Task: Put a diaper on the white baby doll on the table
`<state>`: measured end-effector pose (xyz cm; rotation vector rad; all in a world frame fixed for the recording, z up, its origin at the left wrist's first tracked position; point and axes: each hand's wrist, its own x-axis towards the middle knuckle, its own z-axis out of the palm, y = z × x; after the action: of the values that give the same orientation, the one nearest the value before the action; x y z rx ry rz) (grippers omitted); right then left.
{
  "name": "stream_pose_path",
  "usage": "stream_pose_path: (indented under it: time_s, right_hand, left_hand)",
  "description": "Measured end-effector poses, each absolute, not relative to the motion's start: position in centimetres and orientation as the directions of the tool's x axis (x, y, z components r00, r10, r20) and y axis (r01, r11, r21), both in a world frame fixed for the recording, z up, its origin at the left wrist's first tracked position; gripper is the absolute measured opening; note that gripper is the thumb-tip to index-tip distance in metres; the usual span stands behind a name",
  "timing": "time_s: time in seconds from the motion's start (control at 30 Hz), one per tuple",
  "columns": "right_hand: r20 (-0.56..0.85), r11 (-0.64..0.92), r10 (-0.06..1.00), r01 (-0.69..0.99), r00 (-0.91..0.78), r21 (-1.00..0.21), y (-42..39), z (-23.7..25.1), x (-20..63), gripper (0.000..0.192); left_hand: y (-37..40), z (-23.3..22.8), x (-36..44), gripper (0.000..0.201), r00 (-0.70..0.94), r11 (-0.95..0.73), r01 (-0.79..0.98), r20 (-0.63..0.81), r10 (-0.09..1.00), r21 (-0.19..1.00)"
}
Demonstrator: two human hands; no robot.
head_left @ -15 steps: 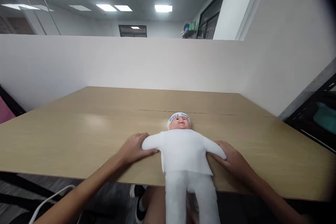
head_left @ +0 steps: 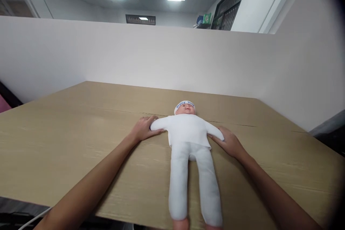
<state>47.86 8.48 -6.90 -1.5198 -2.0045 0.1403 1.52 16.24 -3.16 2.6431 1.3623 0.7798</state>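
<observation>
I can see blue lettering on the doll's white headband (head_left: 184, 104). It looks like "Happy Baby", though it's small. Nothing else is readable.

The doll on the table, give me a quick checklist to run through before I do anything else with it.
1. Doll lies flat on its back, face up: ok.
2. Left hand has hold of one doll arm at its end: ok.
3. Right hand is on the other doll arm: ok, though whether the fingers close around it, cannot tell.
4. Whole doll rests on the table: not ok, its feet reach the near edge and leave the picture.
5. Hat sits on the doll's head: ok.
6. Legs lie straight and uncrossed: ok.
</observation>
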Motion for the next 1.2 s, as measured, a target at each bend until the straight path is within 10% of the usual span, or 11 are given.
stream_pose_path:
  time_s: [0.73,1.2]
  right_hand:
    - [0.561,0.099,0.826,0.968,0.05,-0.232,20.4,-9.4,50.6,0.054]
    - [0.594,0.026,0.782,0.944,0.186,-0.329,9.6,-8.5,43.7,0.076]
  left_hand:
    - [27.1,-4.5,1.8,0.053,0.344,-0.495,0.84,0.487,0.803,0.222]
    - [13.7,-2.6,6.3,0.047,0.204,-0.536,0.762,0.65,0.732,0.363]
